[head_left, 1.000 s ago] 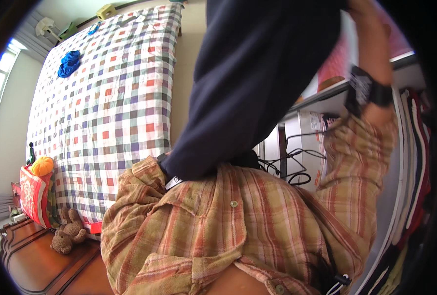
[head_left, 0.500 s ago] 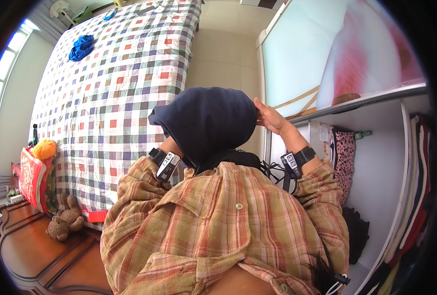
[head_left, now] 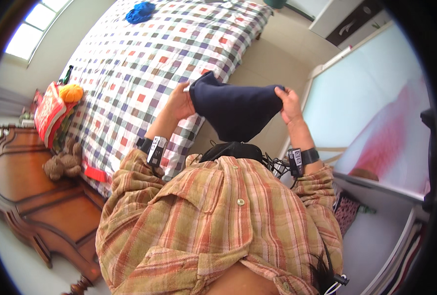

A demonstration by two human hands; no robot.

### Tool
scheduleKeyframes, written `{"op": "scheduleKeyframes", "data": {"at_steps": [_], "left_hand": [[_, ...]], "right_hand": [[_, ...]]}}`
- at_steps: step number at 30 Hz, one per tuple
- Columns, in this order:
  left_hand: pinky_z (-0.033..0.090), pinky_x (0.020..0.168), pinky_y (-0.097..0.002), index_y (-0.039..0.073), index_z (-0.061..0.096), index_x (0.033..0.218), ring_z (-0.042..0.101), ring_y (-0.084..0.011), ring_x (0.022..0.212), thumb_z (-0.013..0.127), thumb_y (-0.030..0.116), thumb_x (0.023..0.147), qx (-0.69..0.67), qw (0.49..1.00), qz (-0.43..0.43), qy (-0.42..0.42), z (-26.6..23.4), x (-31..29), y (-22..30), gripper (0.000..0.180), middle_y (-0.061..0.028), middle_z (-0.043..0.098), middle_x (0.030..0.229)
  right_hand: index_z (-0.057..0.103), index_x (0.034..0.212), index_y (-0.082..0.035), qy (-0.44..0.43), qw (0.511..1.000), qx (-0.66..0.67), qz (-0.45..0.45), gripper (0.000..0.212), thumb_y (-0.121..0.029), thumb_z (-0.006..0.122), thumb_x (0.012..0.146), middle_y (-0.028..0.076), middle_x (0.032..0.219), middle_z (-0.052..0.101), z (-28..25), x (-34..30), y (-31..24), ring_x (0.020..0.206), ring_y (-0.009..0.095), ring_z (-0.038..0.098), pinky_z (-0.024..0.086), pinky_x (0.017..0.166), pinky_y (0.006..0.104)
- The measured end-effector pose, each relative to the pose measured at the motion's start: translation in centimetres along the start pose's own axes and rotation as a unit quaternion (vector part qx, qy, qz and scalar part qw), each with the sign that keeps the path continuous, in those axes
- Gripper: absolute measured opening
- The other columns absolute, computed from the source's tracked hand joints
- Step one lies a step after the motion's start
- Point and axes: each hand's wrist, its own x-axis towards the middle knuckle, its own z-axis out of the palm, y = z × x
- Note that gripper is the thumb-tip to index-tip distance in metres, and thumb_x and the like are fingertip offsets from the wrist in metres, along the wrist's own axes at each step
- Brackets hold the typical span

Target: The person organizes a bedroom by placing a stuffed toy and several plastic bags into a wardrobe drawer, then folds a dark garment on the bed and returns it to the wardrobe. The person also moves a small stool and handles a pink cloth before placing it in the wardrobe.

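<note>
A dark navy garment [head_left: 238, 110] hangs stretched between my two hands in front of my chest; its exact kind does not show. My left hand [head_left: 180, 102] grips its left end, where a small white tag sticks out by the fingers. At the opposite end my right hand [head_left: 289, 104] pinches the upper corner, thumb on top. The cloth sags to a rounded lower edge between them, over the bed's side and the floor. Both forearms wear black straps with small white-labelled devices.
To the left is a bed with a checked cover [head_left: 169, 54], holding a blue cloth bundle [head_left: 140, 13], an orange cushion [head_left: 71, 93] and a red pillow [head_left: 51, 115]. A brown teddy bear [head_left: 63, 164] lies by the wooden headboard [head_left: 51, 191]. An open wardrobe with a sliding door [head_left: 356, 108] stands right.
The garment has gone from a bulky folded bundle to a flatter piece spread between my hands, held farther out. My left hand has come into sight. My view has turned rightward.
</note>
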Motion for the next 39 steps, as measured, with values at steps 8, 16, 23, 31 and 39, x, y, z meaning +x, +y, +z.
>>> {"op": "scheduleKeyframes", "data": {"at_steps": [8,16,23,31,39], "left_hand": [[0.049,0.087,-0.0342,-0.009,0.058,0.101,0.060,-0.0259,0.094,0.068,0.009,0.080,0.202,0.937,0.231,0.169,13.7,-4.4,13.5,0.030,-0.0158,0.062,0.100],[0.052,0.080,-0.0263,-0.004,0.043,0.128,0.064,-0.0252,0.089,0.074,-0.006,0.067,0.432,0.764,0.443,0.183,22.0,-14.0,22.1,0.069,-0.0195,0.062,0.098],[0.050,0.085,-0.0295,0.010,0.058,0.117,0.062,-0.0199,0.090,0.078,0.001,0.060,0.676,0.455,0.461,0.352,21.4,-21.9,27.1,0.061,-0.0088,0.064,0.099],[0.048,0.068,-0.0244,0.005,0.067,0.095,0.061,-0.0121,0.072,0.075,0.010,0.067,0.649,0.425,0.511,0.370,18.1,-29.5,26.2,0.029,-0.0035,0.065,0.078],[0.047,0.077,-0.0366,0.013,0.069,0.085,0.057,-0.0313,0.087,0.070,0.004,0.060,0.691,0.176,0.560,0.422,20.6,-22.6,21.9,0.026,-0.0149,0.056,0.086]], "right_hand": [[0.033,0.130,0.000,-0.214,0.963,-0.106,-0.126,0.059,0.000,0.065,0.080,0.012,0.100,0.061,13.2,1.6,-20.1,0.091,0.017,0.061,0.051,0.080,0.0288],[0.042,0.129,0.002,-0.326,0.892,-0.241,-0.201,0.061,0.004,0.069,0.074,0.009,0.106,0.060,25.5,0.1,-30.9,0.094,0.014,0.059,0.047,0.088,0.0250],[0.059,0.115,-0.007,-0.268,0.713,-0.465,-0.452,0.056,-0.003,0.075,0.062,0.007,0.098,0.065,36.7,-1.1,-29.4,0.089,0.018,0.061,0.045,0.084,0.0256],[0.065,0.088,-0.004,-0.256,0.602,-0.456,-0.603,0.027,-0.018,0.076,0.067,0.009,0.086,0.058,38.9,-7.4,-20.5,0.082,0.022,0.055,0.045,0.069,0.0325],[0.059,0.090,0.002,-0.312,0.795,-0.350,-0.384,0.026,-0.021,0.067,0.079,0.008,0.072,0.059,33.8,-10.8,-11.7,0.065,0.014,0.053,0.042,0.061,0.0283]]}}
